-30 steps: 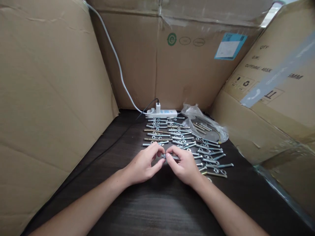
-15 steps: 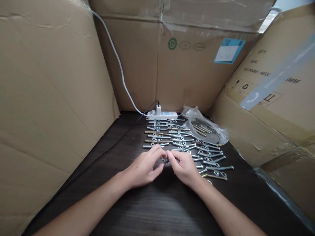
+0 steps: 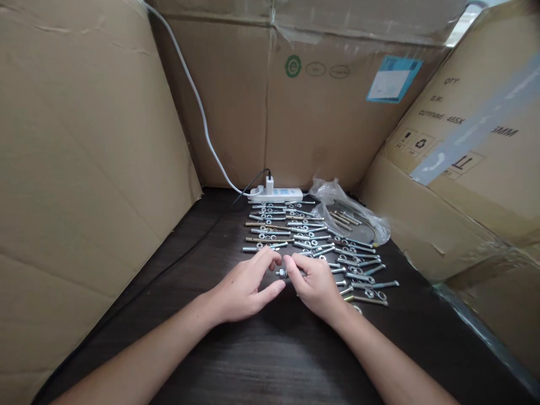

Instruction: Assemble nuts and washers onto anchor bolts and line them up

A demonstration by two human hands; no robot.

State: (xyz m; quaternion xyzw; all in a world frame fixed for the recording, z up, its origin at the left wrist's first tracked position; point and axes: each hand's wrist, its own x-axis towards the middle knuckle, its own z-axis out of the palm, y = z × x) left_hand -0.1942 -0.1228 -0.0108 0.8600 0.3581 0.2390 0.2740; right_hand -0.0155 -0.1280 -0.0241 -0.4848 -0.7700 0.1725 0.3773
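My right hand (image 3: 315, 286) pinches a metal bolt (image 3: 282, 273) near its head, just above the dark table (image 3: 261, 354). Facing it, my left hand (image 3: 245, 287) has its thumb and fingers closed in toward the bolt's end, the fingertips right beside it. Whether they touch it I cannot tell. Behind both hands lie several rows of bolts with washers and nuts (image 3: 295, 233).
A clear plastic bag (image 3: 350, 216) with more bolts lies at the back right. A white power strip (image 3: 276, 194) with a plug and white cable (image 3: 198, 112) sits at the back. Cardboard boxes (image 3: 84, 169) wall in the left, back and right sides.
My hands stayed together at the bolt. My left fingers have loosened slightly from its end, and the bolt's head now shows between the hands.
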